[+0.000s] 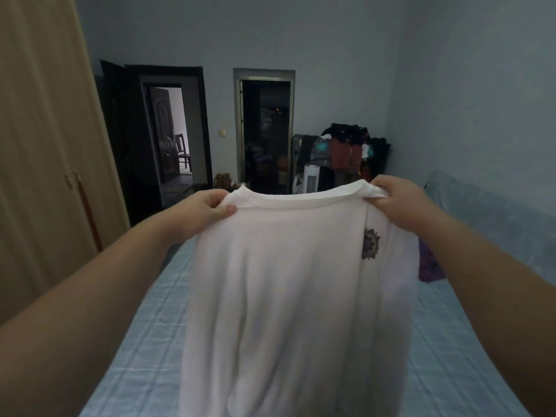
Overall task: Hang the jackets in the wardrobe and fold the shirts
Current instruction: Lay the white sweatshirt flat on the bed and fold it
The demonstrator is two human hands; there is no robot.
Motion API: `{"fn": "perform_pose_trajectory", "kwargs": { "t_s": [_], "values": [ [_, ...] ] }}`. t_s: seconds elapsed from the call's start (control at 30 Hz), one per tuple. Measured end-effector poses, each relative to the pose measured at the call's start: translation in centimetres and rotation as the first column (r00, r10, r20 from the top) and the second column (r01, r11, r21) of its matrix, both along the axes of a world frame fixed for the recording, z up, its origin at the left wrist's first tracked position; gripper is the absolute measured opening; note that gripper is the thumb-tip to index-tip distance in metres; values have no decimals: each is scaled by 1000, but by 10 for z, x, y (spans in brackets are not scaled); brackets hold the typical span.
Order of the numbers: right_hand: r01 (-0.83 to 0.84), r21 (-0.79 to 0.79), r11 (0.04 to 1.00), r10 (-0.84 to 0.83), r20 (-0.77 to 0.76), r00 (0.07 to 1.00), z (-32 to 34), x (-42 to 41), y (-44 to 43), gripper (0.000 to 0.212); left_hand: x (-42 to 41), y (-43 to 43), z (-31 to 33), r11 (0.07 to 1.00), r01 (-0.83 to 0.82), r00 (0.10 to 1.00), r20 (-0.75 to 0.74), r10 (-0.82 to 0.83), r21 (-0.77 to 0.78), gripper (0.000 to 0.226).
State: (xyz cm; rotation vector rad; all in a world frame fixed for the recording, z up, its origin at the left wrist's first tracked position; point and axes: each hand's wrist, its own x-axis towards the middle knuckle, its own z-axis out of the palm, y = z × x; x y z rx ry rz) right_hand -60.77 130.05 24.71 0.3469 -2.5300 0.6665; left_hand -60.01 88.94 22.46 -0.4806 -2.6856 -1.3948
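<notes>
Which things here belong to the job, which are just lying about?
Job: white shirt, gripped at the shoulders by left hand and right hand; wardrobe; bed beneath.
Lying about: white tower appliance, chair beyond the doorway, clothes heap at far wall.

Arms outstretched, left hand (207, 209) and right hand (401, 203) pinch the shirt (285, 281).

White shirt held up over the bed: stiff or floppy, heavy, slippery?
Likely floppy: the white shirt hangs in soft vertical folds below the left hand and right hand, which pinch its shoulders. Probably light: the collar edge sags only slightly between them. Probably not slippery: pinches alone seem to hold it.
</notes>
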Motion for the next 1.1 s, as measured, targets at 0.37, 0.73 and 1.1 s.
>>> {"fn": "perform_pose_trajectory", "kwargs": {
  "t_s": [0.37, 0.73, 1.1],
  "values": [
    [-109, -100, 989, 128, 213, 969, -19, -39, 154, 10, -57, 140, -11, 895, -371, 895, -352, 273, -249, 14],
    [72, -97, 993, -68, 47, 997, -29, -41, 175, 22, -69, 193, -37, 842, -538, 792, -315, 522, 44, 27],
    [86, -115, 990, -88, -18, 996, -33, 24, 168, 21, -35, 155, -60, 785, -564, 774, -496, 394, -257, 16]
  ]
}}
